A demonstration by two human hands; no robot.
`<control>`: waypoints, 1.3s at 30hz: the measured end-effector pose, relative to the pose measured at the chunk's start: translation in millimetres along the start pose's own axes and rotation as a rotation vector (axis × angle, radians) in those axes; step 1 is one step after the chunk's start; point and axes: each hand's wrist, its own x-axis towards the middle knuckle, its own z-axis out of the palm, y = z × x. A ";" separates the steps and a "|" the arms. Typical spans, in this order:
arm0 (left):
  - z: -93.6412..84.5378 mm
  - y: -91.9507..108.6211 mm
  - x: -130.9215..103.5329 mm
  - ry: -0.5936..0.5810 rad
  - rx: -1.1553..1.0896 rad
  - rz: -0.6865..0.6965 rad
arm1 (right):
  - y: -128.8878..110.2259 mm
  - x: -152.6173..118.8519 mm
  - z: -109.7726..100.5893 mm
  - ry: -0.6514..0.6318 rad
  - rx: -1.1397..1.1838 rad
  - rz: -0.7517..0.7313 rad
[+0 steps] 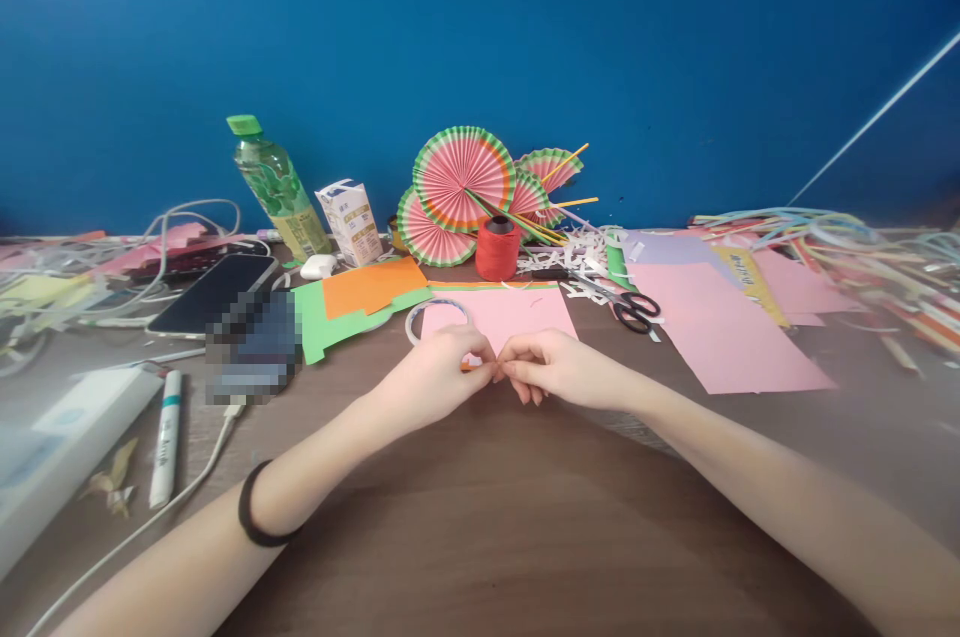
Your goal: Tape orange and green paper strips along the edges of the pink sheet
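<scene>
My left hand is closed in a pinch, with a small orange strip showing between its thumb and fingers. Fingertip to fingertip with it, my right hand is pinched too; whatever lies in its grip is too small to make out. Both hands are just above the table, at the near edge of a pink paper sheet. A roll of tape lies beyond the left hand, partly over that sheet. Behind the sheet stands a spool of red thread.
Watermelon-patterned paper fans lean at the wall. Black-handled scissors and pink paper lie right. Orange paper, a green bottle, a drink carton, a phone and a marker are left.
</scene>
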 end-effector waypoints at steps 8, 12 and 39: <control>11.8 -2.1 -0.8 0.087 0.131 0.100 | 0.6 -0.2 10.2 0.123 -0.043 0.013; 13.0 -1.2 -1.2 0.115 0.099 0.082 | 1.9 -0.7 12.5 0.151 -0.033 0.016; -8.3 -34.1 9.9 0.258 -0.153 -0.321 | 8.5 8.7 -15.2 0.597 0.100 -0.111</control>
